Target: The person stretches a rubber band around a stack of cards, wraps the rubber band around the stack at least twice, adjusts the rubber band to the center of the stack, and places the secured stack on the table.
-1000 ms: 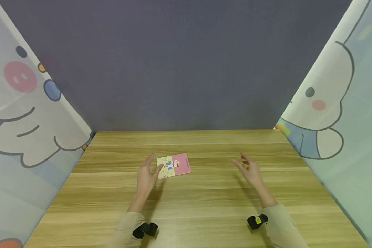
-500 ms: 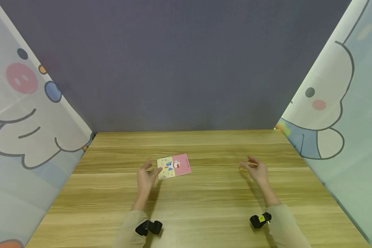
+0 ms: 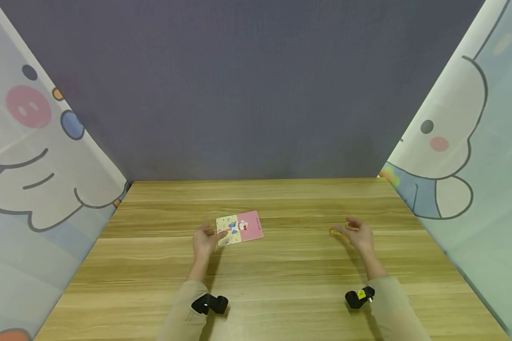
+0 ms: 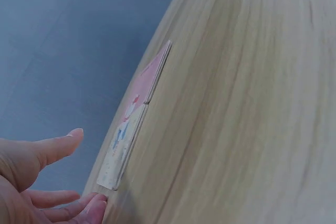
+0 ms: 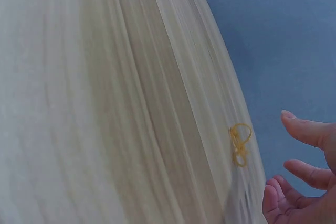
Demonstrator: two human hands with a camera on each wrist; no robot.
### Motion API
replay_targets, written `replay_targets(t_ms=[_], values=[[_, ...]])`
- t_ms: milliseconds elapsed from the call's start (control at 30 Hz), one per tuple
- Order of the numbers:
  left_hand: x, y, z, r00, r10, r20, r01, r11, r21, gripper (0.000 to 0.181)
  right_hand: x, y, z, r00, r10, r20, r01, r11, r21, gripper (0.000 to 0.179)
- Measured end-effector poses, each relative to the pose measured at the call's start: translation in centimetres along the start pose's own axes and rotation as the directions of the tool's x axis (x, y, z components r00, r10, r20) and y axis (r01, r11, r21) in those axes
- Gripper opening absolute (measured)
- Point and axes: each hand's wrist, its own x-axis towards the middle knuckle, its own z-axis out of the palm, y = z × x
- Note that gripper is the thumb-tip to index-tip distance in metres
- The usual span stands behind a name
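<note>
A flat rectangular piece, pale yellow on its left half and pink on its right, with a printed cartoon figure across the middle [image 3: 240, 228], lay left of centre on the far part of the wood-grain table [image 3: 277, 289]. The left hand [image 3: 203, 241] was at its left end: thumb extended and apart from the loosely bent fingers, nothing gripped. Contact between the fingertips and the piece could not be confirmed.

A small tangle of thin yellow loops, apparently elastic bands [image 3: 333, 232], lay on the far right part, well apart from the piece. The right hand [image 3: 360, 237] was just right of it, thumb and fingers spread apart, the grasp unfilled.

Handling assessment: the printed piece was judged light and fairly stiff, probably card, its smooth face liable to slide. A seam ran across the middle; whether it was a fold or two parts meeting could not be determined. A pinch on the short left or right edge, thumb above and fingers below, was considered soundest; pressure on the seam might have let it bend or part.

The loops were judged very light, soft and stretchy, easily tangled further. A fine fingertip pinch on the bunched middle appeared preferable to a single strand.
</note>
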Motion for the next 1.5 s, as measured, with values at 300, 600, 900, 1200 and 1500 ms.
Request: replay_targets(t_ms=[300,600,900,1200,1500], values=[[0.5,-0.5,0.6,0.999,-0.021,-0.035,0.022,0.999,0.033,0.060,0.2,0.9,0.1,0.999,0.003,0.044,-0.002,1.000,-0.025,0.055],[0.5,-0.7,1.6,0.998,-0.007,-0.060,0.014,0.993,0.118,0.053,0.5,1.7,0.3,0.998,0.031,0.046,-0.029,0.999,-0.039,0.053],[0.3,-0.6,2.5,0.990,-0.030,-0.139,0.057,0.979,0.198,0.052,0.7,1.9,0.5,1.000,0.026,0.017,-0.024,0.994,-0.103,0.045],[0.2,-0.3,3.1,0.984,-0.033,-0.176,0.068,0.978,0.195,0.045,0.9,2.2,0.8,1.000,0.028,-0.011,-0.029,0.991,-0.128,0.040],[0.4,-0.1,3.3,0.984,-0.048,-0.174,0.084,0.975,0.208,0.036,1.2,2.4,1.2,0.999,0.001,-0.048,-0.009,0.988,-0.153,0.031]])
